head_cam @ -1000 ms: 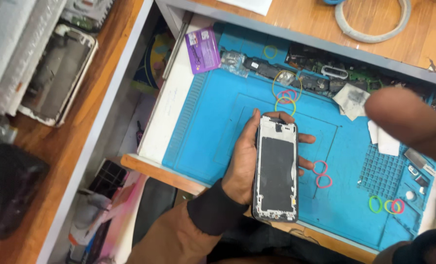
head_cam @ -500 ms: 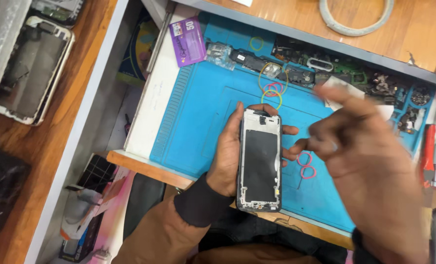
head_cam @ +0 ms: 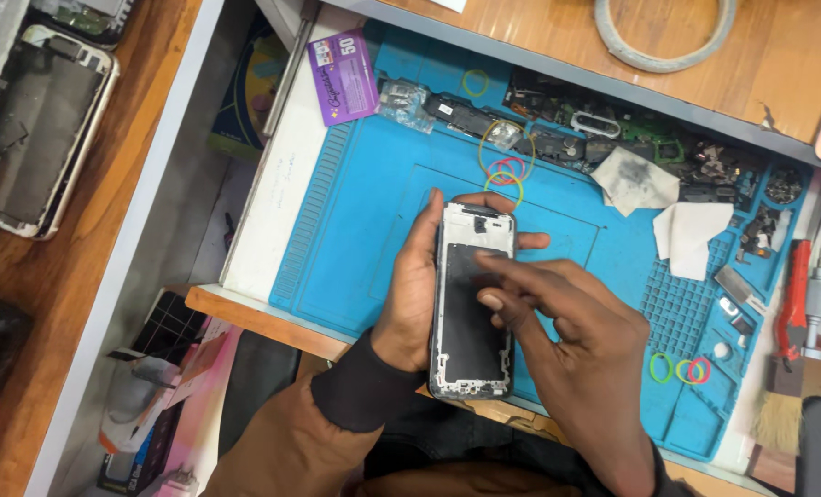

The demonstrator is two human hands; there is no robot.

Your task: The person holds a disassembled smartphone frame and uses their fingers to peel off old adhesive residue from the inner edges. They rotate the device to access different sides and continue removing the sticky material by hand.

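Item, our left hand (head_cam: 410, 294): curled narrowly around an opened phone frame (head_cam: 471, 304), thumb along its left edge, fingertips showing past its right edge and top.

Item, our right hand (head_cam: 576, 350): half open, fingers (head_cam: 512, 276) spread and laid on the frame's dark inner face; it grips nothing.

Item, the frame: upright in the left hand, above a blue work mat (head_cam: 364, 212).

Item, beyond the hands: loose rubber bands (head_cam: 504, 170) and small phone parts (head_cam: 558, 143) on the mat.

Item, right of the right hand: white tissue scraps (head_cam: 691, 235).
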